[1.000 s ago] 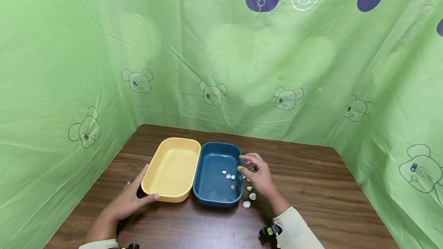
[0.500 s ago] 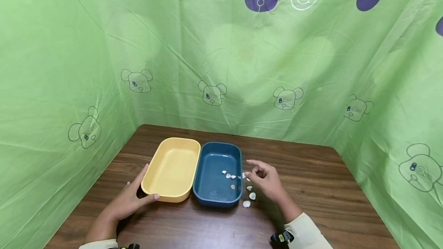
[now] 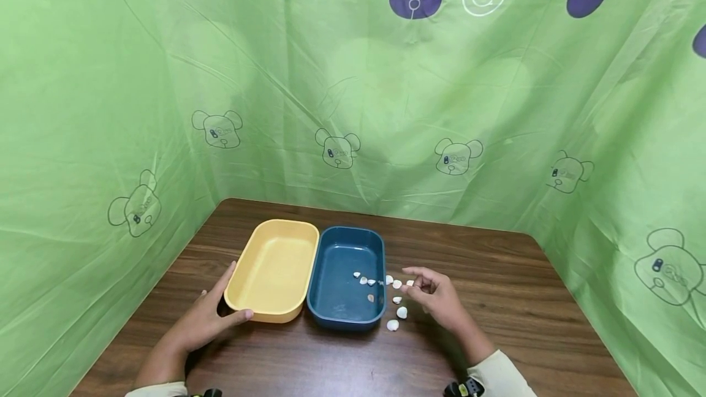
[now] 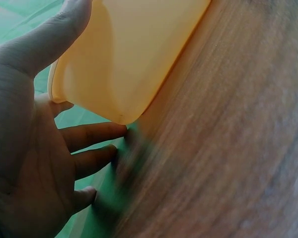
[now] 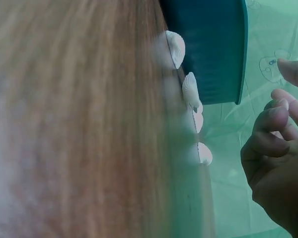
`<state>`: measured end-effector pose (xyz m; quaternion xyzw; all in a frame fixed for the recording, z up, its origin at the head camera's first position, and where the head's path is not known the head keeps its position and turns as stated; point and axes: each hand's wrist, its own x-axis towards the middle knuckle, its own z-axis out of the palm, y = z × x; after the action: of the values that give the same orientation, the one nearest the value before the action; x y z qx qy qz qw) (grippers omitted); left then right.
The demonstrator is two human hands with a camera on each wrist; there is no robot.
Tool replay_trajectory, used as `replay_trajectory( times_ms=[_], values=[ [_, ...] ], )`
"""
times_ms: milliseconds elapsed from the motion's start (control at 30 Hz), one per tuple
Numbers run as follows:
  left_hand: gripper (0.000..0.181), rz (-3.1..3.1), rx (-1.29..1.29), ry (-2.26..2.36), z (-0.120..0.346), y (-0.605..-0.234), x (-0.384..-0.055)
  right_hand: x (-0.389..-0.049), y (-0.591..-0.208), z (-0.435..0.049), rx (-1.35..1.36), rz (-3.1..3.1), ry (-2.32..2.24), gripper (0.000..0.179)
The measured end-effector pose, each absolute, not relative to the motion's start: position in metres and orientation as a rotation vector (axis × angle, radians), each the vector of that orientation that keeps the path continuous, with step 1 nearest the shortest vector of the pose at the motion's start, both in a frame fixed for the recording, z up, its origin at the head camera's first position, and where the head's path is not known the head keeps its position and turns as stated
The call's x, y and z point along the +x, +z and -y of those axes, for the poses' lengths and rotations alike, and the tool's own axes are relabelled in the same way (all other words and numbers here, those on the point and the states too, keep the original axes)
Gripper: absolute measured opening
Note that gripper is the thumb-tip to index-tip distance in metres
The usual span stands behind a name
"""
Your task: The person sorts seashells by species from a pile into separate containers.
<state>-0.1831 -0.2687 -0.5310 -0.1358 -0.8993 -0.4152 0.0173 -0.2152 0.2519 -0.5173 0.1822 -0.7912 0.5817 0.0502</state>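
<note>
My left hand [image 3: 206, 317] rests along the near left corner of a yellow tray [image 3: 234, 305], thumb on its rim. In the left wrist view the fingers of the left hand [image 4: 44, 144] lie spread beneath the tray's outer wall [image 4: 134, 54]. Right of the blue tray [image 3: 336, 323], my right hand [image 3: 441, 302] has its thumb and a bent finger together, index finger pointing out. A white seashell [image 3: 410, 283] shows at those tips; in the right wrist view a bit of white shows between the curled fingers of the right hand [image 5: 275, 148].
A few small seashells [image 3: 364, 280] lie inside the blue tray. Several white seashells [image 3: 402, 312] are scattered on the brown wooden table [image 3: 496, 299] along its right side. The trays stand side by side. A green printed curtain [image 3: 386, 90] surrounds the table.
My right hand has drawn back from the blue tray's right rim, moving right over the table. Shells it had covered are now in sight. The left hand and both trays stay put.
</note>
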Motion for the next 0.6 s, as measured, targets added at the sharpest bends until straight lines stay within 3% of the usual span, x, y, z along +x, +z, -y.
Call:
replay_trajectory(
  times_ms=[600],
  values=[
    [0.117,2.819,-0.380,-1.329,0.269,-0.529,-0.182,-0.215,-0.546,-0.263,0.662,2.500,1.878,0.039]
  ],
)
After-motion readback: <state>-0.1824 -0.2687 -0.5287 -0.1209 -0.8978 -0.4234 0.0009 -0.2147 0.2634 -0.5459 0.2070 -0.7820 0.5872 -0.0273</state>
